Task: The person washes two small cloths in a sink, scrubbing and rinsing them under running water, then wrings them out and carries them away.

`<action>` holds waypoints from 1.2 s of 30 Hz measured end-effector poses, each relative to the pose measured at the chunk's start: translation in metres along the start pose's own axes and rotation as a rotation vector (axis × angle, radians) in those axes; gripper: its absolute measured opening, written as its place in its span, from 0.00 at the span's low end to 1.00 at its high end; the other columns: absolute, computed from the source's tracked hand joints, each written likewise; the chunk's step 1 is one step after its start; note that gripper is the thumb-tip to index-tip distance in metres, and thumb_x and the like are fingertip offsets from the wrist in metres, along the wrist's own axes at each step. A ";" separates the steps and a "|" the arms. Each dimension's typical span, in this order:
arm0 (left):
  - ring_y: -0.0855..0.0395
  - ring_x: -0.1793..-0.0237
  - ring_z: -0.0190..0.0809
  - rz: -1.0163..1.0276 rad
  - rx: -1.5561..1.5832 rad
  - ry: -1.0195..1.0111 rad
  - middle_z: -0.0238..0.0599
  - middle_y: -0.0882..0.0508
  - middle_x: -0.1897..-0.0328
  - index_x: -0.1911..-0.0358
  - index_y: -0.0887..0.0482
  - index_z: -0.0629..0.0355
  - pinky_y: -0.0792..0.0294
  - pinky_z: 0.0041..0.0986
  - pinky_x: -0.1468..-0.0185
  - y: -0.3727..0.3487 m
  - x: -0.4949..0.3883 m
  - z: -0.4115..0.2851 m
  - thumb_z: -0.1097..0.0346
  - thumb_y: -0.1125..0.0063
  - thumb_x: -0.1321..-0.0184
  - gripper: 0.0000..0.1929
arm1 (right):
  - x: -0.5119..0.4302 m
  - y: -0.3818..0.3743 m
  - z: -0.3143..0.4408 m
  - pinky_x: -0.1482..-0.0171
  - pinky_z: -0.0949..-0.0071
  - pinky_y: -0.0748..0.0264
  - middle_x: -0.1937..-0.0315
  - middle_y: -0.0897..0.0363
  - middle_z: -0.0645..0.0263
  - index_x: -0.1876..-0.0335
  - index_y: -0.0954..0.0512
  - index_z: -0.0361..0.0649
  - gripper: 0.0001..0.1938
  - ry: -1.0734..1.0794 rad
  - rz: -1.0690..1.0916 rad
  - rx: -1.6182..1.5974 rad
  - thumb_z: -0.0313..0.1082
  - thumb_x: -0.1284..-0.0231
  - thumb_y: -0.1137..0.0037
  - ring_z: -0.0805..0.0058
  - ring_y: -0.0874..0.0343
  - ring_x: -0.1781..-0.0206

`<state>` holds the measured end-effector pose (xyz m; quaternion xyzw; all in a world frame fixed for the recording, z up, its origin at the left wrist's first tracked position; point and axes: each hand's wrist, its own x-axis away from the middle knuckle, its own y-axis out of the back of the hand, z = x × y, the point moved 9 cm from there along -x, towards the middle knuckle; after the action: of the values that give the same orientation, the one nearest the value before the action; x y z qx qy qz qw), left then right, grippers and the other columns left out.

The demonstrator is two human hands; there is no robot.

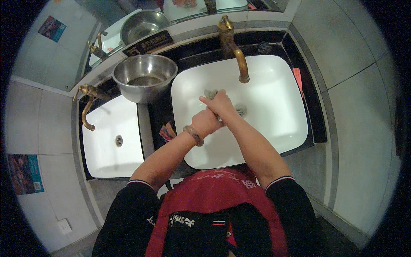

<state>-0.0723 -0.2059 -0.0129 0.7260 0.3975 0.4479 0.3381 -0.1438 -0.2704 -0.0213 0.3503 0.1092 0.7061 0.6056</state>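
Over the white basin point(269, 128) my two hands meet, crossed at the fingers. My left hand point(207, 123), with a bangle point(193, 135) at its wrist, is closed around part of a crumpled greyish cloth or mesh. More of this wet-looking greyish material point(211, 93) sticks out beyond my right hand point(221, 103), whose thumb points left. My right fingers are bent over it. The drain point(240, 110) lies just right of my hands. A brass faucet point(243, 69) arches over the basin's back; no water is seen running from it.
A steel bowl point(128, 93) stands between this basin and a smaller white basin point(109, 163) with its own brass faucet point(88, 117). A crumpled colourful cloth or packet point(167, 131) lies on the black counter. A pinkish-red flat tool point(298, 78) rests at the right edge; a mirror point(189, 14) runs behind.
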 end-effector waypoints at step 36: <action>0.25 0.78 0.33 0.399 1.126 0.101 0.31 0.22 0.74 0.69 0.23 0.56 0.34 0.26 0.77 0.055 0.054 -0.022 0.54 0.41 0.41 0.13 | 0.015 0.017 0.038 0.77 0.69 0.27 0.82 0.30 0.66 0.70 0.28 0.43 0.15 -0.004 0.337 -1.222 0.45 0.32 0.48 0.75 0.29 0.82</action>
<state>-0.0625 -0.1804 0.0624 0.8320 0.4452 0.2572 -0.2085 -0.1334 -0.2708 0.0211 -0.0448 -0.3713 0.7260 0.5771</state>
